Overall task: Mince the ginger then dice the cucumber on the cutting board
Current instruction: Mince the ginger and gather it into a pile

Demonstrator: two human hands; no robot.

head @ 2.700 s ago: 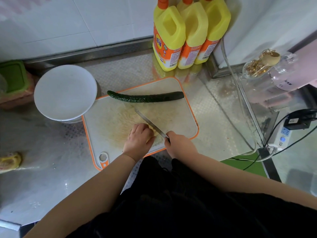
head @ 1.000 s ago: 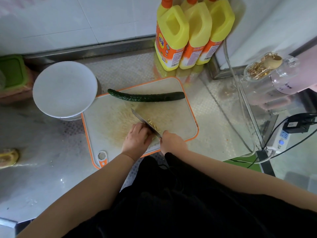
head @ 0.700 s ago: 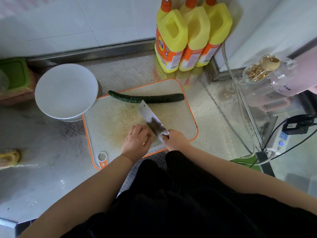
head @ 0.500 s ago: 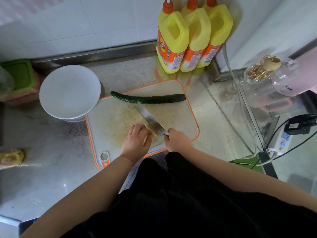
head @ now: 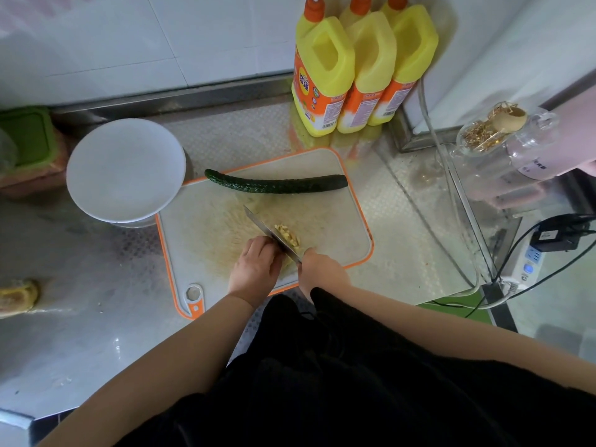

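A white cutting board (head: 338,227) with an orange rim lies on the steel counter. A whole dark green cucumber (head: 277,184) rests along its far edge. My right hand (head: 322,272) grips the handle of a cleaver (head: 267,230), whose blade stands on edge across the board. Small yellow ginger pieces (head: 288,235) lie just right of the blade. My left hand (head: 258,266) sits with curled fingers against the blade's left side, over the ginger it holds down; that ginger is hidden under the fingers.
A white round plate (head: 125,169) stands left of the board, overlapping its corner. Three yellow bottles (head: 354,69) stand behind the board. A glass jar (head: 503,137) and a power strip (head: 525,266) with cables sit to the right. A green lidded box (head: 29,137) is far left.
The cleaver tilted flat for a moment, then returned to its edge. It now stands slightly left of before, and cut ginger pieces show on its right side.
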